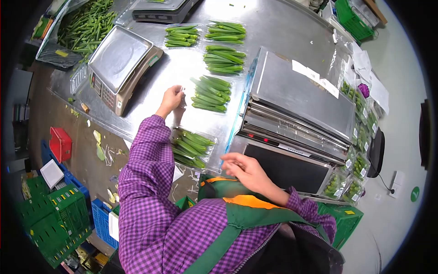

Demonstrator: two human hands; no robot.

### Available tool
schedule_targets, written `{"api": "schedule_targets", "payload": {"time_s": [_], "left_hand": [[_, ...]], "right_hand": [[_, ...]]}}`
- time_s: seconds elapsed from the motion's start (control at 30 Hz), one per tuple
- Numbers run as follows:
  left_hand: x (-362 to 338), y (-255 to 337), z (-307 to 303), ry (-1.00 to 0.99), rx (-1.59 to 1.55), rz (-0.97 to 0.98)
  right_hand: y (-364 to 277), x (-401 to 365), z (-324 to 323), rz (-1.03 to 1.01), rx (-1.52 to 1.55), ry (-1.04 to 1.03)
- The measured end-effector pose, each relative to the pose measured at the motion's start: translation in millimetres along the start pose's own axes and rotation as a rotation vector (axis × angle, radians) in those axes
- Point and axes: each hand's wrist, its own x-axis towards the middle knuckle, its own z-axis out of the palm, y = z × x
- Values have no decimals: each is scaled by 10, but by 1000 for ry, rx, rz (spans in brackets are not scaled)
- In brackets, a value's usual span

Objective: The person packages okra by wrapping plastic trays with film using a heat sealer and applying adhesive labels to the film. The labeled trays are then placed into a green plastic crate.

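Note:
My left hand (171, 99) is closed at the edge of a clear tray of okra (211, 93), its thumb and fingers pressed together; what they pinch, if anything, is too small to tell. Below it on the steel table lies another okra tray (192, 148). My right hand (244, 169) hovers right of that tray, in front of the wrapping machine (292, 160), fingers apart and holding nothing. Further up stand more okra trays, one (224, 59) above the middle one, one (226, 32) at the top and one (181, 36) to its left.
A weighing scale (121, 59) stands left on the steel table (269, 23), near a large bin of loose okra (86, 27). Wrapped packs (358, 169) line the machine's right side. Green crates (68, 205) and a red bin (60, 144) are at lower left.

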Motion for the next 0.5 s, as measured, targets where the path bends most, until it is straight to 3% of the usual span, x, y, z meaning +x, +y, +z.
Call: {"api": "schedule_targets", "payload": {"time_s": [0.17,0.23,0.3,0.4,0.47,0.5], "left_hand": [[-85,-320,-482,31,-25,-94],[-113,-509,-582,61,-86,-101],[-154,-630,-637,52,-122,-130],[-301,-641,-739,26,-225,-176],[-418,-598,-831,164,-255,-132],[-470,-544,-951,122,-245,-125]], "right_hand": [[465,1153,232,-172,-183,237],[607,1724,251,21,-252,403],[672,2129,259,-31,-420,563],[803,2461,197,6,-510,514],[800,2432,238,-65,-494,547],[651,2306,275,-92,-398,477]]}}
